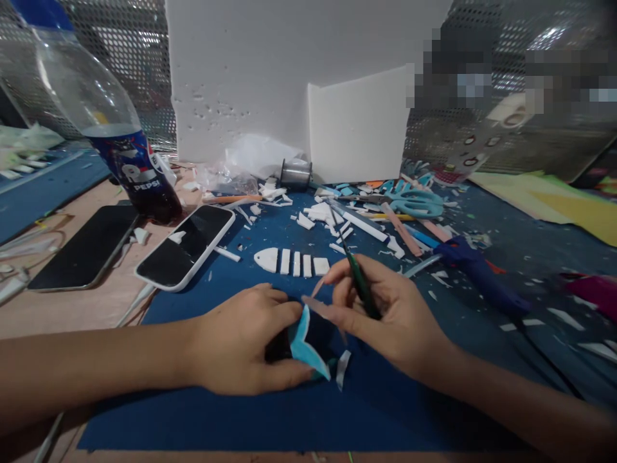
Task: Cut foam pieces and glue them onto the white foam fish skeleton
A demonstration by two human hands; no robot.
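On mat (241, 424), turquoise piece (304, 349), room before edge (308, 447)

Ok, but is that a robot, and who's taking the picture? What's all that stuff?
No robot here, just a person's two bare hands. There's one picture, from a camera worn on their head, looking forward and down. The left hand holds a light blue piece shaped like a tail. The right hand holds a thin tool with a green handle. On the blue surface lie a row of white pieces, scissors and lots of scraps. A bottle stands on the left, near two phones.
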